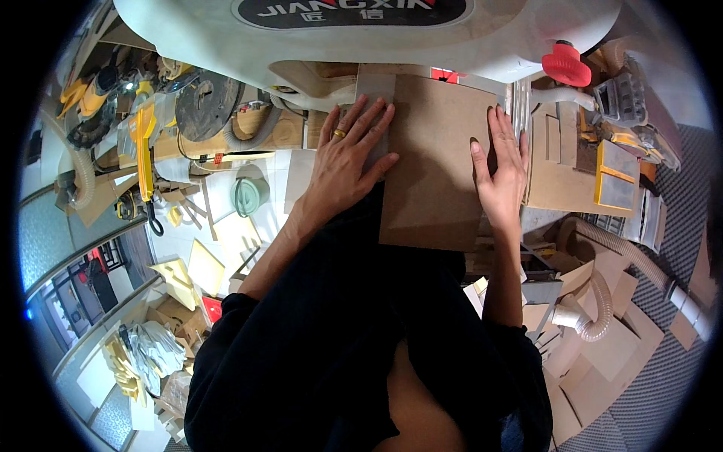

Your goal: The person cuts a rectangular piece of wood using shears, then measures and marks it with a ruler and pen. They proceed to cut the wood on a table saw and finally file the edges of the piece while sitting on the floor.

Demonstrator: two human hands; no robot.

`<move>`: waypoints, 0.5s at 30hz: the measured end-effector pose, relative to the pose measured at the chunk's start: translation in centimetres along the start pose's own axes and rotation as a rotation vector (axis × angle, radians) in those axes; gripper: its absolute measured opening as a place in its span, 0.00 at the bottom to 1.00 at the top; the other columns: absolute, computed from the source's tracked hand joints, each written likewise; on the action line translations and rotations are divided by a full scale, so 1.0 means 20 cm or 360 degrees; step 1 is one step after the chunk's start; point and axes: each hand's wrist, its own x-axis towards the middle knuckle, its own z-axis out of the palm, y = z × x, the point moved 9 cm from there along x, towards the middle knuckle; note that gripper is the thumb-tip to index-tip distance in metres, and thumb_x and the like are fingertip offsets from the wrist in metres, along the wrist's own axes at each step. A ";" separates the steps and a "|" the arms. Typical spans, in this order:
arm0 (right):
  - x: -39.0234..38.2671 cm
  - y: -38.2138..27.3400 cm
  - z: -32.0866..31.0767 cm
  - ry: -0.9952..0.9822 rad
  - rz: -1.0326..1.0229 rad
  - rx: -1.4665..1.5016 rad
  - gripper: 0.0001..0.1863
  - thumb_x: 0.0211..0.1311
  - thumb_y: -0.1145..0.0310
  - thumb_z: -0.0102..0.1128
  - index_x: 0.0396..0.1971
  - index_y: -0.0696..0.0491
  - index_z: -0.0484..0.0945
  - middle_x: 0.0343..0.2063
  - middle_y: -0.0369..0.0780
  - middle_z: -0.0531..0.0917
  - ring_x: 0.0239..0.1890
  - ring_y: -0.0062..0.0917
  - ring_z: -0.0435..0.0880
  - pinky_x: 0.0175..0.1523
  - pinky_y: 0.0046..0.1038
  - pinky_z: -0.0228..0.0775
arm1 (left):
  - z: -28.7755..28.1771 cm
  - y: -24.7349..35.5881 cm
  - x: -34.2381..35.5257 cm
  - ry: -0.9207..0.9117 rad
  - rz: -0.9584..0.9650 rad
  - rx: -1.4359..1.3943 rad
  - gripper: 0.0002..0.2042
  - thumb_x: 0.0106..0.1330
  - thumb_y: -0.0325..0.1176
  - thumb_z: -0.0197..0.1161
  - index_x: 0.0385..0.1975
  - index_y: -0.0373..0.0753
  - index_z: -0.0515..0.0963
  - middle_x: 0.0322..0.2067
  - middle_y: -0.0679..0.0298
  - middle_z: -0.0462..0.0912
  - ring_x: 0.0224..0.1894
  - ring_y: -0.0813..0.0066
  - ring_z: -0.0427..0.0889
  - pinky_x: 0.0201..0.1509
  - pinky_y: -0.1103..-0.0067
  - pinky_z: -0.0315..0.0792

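While both hands are pressing flat on the brown board (pixel 437 166), left hand (pixel 350 162) on its left edge, right hand (pixel 503 169) on its right, fingers are nearing the machine (pixel 361 38) above the board; a slip risks injury.

One sign shows: a black oval nameplate (pixel 352 11) with pale lettering and a red mark, set on the cream machine housing (pixel 452 45) at the top edge (partly cut off there).
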 end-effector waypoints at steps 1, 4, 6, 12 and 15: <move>0.00 0.00 0.00 0.0001 -0.0001 -0.0001 0.28 0.65 0.56 0.52 0.63 0.51 0.66 0.61 0.42 0.69 0.66 0.30 0.64 0.72 0.42 0.41 | 0.00 0.00 0.00 0.0001 -0.0001 -0.0005 0.31 0.67 0.53 0.50 0.68 0.47 0.57 0.67 0.62 0.59 0.71 0.63 0.50 0.74 0.61 0.37; -0.01 0.01 0.00 -0.0006 0.0030 0.0006 0.28 0.64 0.56 0.53 0.62 0.50 0.66 0.61 0.42 0.69 0.66 0.30 0.64 0.72 0.41 0.41 | 0.01 0.00 0.00 0.0007 0.0009 0.0021 0.31 0.67 0.53 0.50 0.68 0.47 0.57 0.67 0.62 0.59 0.71 0.63 0.50 0.74 0.61 0.37; 0.00 0.01 0.00 -0.0005 0.0028 -0.0001 0.28 0.64 0.56 0.53 0.63 0.49 0.66 0.61 0.41 0.69 0.66 0.29 0.65 0.72 0.41 0.42 | 0.01 0.00 0.00 0.0003 0.0007 0.0016 0.31 0.67 0.53 0.50 0.67 0.47 0.57 0.66 0.62 0.59 0.71 0.63 0.50 0.74 0.61 0.37; 0.00 0.00 0.00 -0.0019 -0.0005 -0.0050 0.28 0.64 0.55 0.53 0.63 0.47 0.66 0.62 0.39 0.69 0.66 0.28 0.64 0.72 0.40 0.42 | 0.00 0.00 0.00 0.0005 0.0013 0.0002 0.31 0.67 0.52 0.50 0.67 0.45 0.58 0.66 0.62 0.59 0.71 0.64 0.50 0.74 0.61 0.36; 0.00 0.01 0.01 -0.0025 -0.0004 -0.0075 0.28 0.64 0.55 0.53 0.63 0.46 0.66 0.62 0.38 0.69 0.66 0.29 0.63 0.72 0.39 0.41 | 0.00 0.00 0.00 0.0008 0.0018 -0.0024 0.31 0.67 0.51 0.51 0.67 0.44 0.58 0.66 0.62 0.59 0.71 0.64 0.50 0.74 0.61 0.37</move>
